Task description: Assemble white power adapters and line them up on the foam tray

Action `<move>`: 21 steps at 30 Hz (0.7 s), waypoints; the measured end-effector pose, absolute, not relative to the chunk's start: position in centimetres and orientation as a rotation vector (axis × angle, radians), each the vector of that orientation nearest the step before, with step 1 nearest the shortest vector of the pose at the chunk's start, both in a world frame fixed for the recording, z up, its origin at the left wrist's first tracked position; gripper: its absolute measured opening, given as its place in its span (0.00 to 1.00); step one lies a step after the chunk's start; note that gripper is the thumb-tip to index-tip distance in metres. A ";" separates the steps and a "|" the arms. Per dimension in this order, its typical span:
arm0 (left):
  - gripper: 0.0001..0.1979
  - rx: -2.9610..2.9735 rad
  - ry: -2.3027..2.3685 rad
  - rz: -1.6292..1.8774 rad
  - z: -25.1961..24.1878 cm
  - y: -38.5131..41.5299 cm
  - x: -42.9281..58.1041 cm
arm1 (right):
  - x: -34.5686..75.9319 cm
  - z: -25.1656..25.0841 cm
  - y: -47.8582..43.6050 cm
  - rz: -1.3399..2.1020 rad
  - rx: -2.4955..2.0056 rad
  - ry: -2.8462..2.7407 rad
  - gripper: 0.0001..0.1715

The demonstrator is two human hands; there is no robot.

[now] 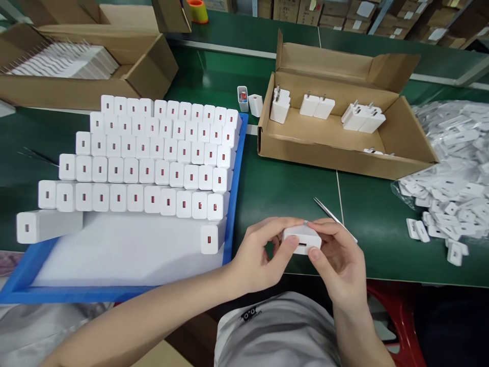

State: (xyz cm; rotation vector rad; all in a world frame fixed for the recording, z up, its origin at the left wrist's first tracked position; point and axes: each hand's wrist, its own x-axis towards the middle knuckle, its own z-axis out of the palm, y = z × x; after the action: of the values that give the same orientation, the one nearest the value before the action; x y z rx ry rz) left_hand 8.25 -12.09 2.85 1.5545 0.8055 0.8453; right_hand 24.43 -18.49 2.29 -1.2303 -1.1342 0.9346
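Note:
Between both hands, near the table's front edge, is a white USB charger point(305, 235) with its slotted end facing me. My left hand point(263, 252) grips its left side, thumb pressed on the end face. My right hand point(340, 257) pinches the right side, thumb at the lower right corner. To the left, a blue-rimmed tray point(235, 188) bears rows of white chargers point(147, 171), port ends toward me. One charger point(209, 238) stands alone in the front row's right, and a few lie together point(26, 228) at the front left. Tweezers point(334, 218) lie just beyond my right hand.
An open cardboard box point(324, 153) holds several chargers with plug pins. An opened charger casing point(242, 98) stands left of it. At right lies a bag of white end caps point(454, 168), some loose. Another box point(148, 66) of white parts stands back left. A red stool point(401, 321) is below.

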 end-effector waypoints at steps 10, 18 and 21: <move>0.15 1.756 0.647 1.022 2.7 -12.1 8.1 | 25.0 1.8 -19.0 0.888 -1.149 -1.198 0.22; 0.13 1.744 0.657 0.873 5.2 -11.7 7.4 | 25.5 2.1 -19.7 0.862 -1.184 -1.110 0.13; 0.13 1.663 0.682 0.801 5.6 -12.0 7.4 | 25.6 2.2 -20.0 0.893 -1.210 -1.081 0.09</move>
State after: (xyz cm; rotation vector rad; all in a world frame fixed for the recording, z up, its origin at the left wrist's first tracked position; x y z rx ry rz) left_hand 7.39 -12.04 5.64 1.6629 0.6820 0.8009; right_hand 25.58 -20.01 2.18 -1.2097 -1.0810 0.8932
